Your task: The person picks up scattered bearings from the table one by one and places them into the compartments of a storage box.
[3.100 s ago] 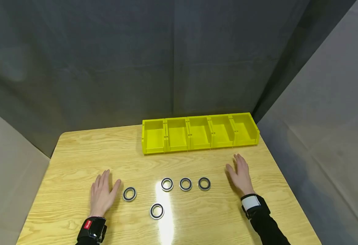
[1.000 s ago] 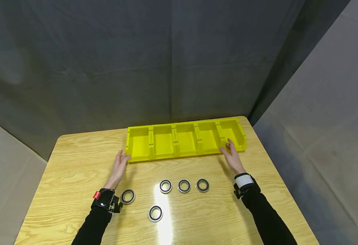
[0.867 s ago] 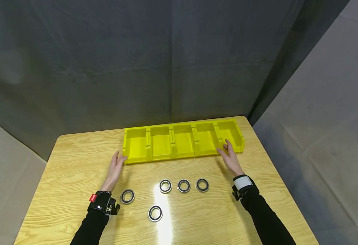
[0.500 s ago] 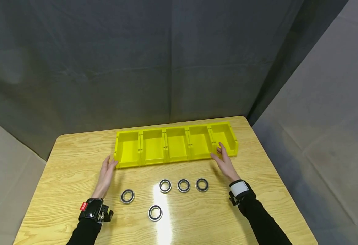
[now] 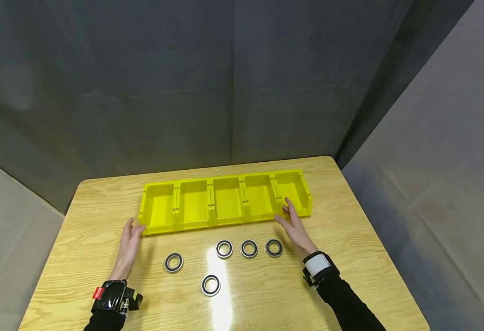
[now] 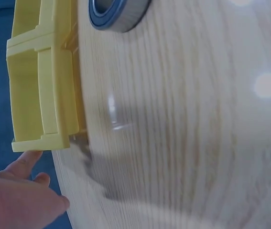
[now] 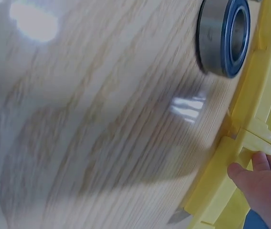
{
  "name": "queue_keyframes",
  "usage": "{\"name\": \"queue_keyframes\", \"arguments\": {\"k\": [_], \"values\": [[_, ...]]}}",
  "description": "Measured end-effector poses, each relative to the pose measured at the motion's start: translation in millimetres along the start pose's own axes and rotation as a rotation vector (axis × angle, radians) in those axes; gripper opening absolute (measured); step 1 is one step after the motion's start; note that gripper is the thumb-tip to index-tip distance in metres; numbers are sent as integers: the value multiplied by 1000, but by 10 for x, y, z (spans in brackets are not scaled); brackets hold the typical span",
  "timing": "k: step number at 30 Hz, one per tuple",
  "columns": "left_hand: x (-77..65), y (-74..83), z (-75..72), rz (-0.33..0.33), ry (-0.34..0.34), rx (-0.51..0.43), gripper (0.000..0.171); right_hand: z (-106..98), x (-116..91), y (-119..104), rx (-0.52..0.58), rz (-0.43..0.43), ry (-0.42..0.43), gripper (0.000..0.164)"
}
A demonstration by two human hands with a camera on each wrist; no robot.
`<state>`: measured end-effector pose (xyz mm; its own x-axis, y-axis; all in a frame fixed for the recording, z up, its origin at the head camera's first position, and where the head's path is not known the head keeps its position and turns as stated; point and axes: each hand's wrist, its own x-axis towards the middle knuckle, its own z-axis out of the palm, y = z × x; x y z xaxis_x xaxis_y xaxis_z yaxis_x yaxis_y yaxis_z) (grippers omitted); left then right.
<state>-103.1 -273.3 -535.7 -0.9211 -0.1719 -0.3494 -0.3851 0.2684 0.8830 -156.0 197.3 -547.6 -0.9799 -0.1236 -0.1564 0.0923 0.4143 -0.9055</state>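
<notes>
A row of joined yellow storage bins (image 5: 227, 202) sits toward the back of the table, its compartments facing up and forward. My left hand (image 5: 128, 248) is at the row's left end, and in the left wrist view its fingertips touch the outer side wall (image 6: 42, 144). Between thumb and fingers my right hand (image 5: 296, 227) pinches the front edge near the divider of the rightmost bins. In the right wrist view the thumb (image 7: 238, 174) is outside and the fingers (image 7: 266, 162) reach over the edge.
Several ball bearings lie flat on the wooden table (image 5: 267, 294). Three form a line in front of the bins, the rightmost bearing (image 5: 267, 248) near my right hand. One bearing (image 5: 166, 263) lies left, another (image 5: 204, 286) nearer me. A dark curtain (image 5: 229, 92) hangs behind.
Both hands have reached the bin row from the table. The row has slid left and toward me, hands moving along with it. The bearings have stayed in place.
</notes>
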Motion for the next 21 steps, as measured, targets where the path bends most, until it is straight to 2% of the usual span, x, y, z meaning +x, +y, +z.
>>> {"name": "queue_keyframes", "arguments": {"k": [5,10,12,14,18,21], "values": [[-63,-32,-59,10,20,-2,79,66,-44,-72,11,-13,-23,77],[-84,-21,-68,11,47,48,81,97,-61,-94,16,-9,-31,79],[-80,-1,-43,14,60,102,83,101,-59,-89,4,-4,-26,79],[-71,26,7,36,87,196,85,101,-60,-75,-4,3,-14,79],[-34,97,182,137,166,390,88,98,-87,-17,-43,-21,18,78],[1,177,353,224,219,474,88,99,-136,48,-103,-73,67,76]]}}
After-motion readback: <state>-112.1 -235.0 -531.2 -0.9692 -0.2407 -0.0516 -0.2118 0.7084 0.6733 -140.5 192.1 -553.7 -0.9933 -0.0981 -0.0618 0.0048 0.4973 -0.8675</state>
